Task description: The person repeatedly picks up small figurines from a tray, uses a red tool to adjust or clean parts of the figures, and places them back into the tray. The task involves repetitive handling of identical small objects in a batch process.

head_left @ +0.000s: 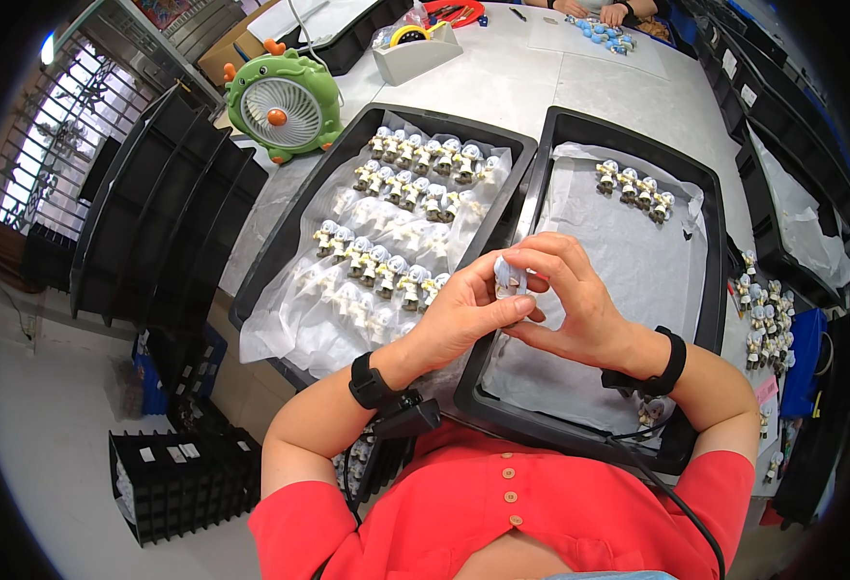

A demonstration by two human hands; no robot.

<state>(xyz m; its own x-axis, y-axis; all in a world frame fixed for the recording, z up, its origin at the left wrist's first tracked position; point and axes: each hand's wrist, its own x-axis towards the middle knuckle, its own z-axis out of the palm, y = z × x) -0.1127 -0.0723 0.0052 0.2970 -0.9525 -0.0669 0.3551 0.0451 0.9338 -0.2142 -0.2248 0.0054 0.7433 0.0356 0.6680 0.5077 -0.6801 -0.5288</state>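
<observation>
Between the fingertips of both hands, above the near left part of the right black tray (710, 290), is a small figurine (510, 277) with pale blue hair. My left hand (463, 307) pinches it from the left, thumb in front. My right hand (579, 302) curls around its right side, fingers at the top and thumb below. The fingers cover most of its body. In the right tray, lined with white paper, a short row of similar figurines (634, 188) lies at the far end. The left black tray (517, 174) holds several rows of figurines (376, 266), some under translucent sheets.
Loose figurines (768, 324) cluster on the table right of the trays. A green fan (285, 104) stands beyond the left tray, near a grey tape dispenser (417, 58). Stacked black trays (154, 193) rise at the left. Across the table are another person's hands (613, 14).
</observation>
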